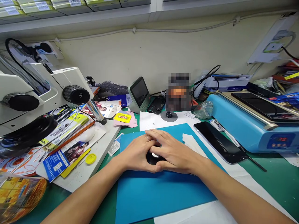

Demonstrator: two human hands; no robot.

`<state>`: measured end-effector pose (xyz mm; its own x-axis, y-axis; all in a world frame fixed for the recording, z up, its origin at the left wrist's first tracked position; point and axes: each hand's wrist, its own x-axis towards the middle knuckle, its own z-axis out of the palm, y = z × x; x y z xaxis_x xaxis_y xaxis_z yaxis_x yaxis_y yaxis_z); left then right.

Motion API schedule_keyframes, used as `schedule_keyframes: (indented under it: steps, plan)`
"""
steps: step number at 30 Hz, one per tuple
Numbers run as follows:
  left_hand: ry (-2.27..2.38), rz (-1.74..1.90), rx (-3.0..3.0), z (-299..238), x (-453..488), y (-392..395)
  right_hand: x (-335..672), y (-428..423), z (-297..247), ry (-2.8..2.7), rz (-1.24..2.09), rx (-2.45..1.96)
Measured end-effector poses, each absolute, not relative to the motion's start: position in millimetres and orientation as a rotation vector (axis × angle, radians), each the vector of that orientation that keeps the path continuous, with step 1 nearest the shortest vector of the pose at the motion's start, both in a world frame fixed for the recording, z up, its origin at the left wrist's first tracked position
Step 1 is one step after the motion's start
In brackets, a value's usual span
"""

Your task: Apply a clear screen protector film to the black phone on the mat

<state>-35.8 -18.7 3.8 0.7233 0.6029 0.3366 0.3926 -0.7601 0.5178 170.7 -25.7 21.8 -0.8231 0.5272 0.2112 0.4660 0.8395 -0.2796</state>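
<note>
My left hand [137, 152] and my right hand [174, 152] meet over a blue mat [149, 199], fingers overlapping and thumb tips together. In the gap between them shows a dark glossy object [153, 158] with a bright reflection; most of it is covered, so its kind is unclear. Both hands curl round it from either side. A ring is on a left finger. Beyond my right hand, a white paper strip [192, 143] lies on the mat. A dark-screened phone [219, 141] rests to the right, beside a thin black-tipped tool [255, 163].
At left, a microscope [74, 93] overhangs booklets and a yellow cap [90, 158]. A smart display [139, 95] stands behind the mat, near a blurred-out patch and a glass jar [204, 109]. The right side holds a blue heating machine [243, 127] with another phone on top.
</note>
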Motion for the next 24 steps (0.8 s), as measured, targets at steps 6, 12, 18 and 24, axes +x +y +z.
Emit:
schedule_keyframes:
  steps: [6,12,18,24]
  plan:
    - [0.774,0.66,2.475,5.6,-34.3,-18.5,178.9,-37.2,39.0,-2.728,0.359,-0.8]
    - [0.831,0.625,2.5,6.9,-35.1,-18.2,213.6,-62.6,46.9,-2.685,0.4,-1.197]
    - [0.832,0.563,2.512,8.2,-37.1,-17.2,237.9,-73.5,34.9,-2.652,0.479,-1.359]
    - [0.837,0.565,2.52,9.5,-37.4,-18.2,239.1,-73.1,39.5,-2.62,0.537,-1.391]
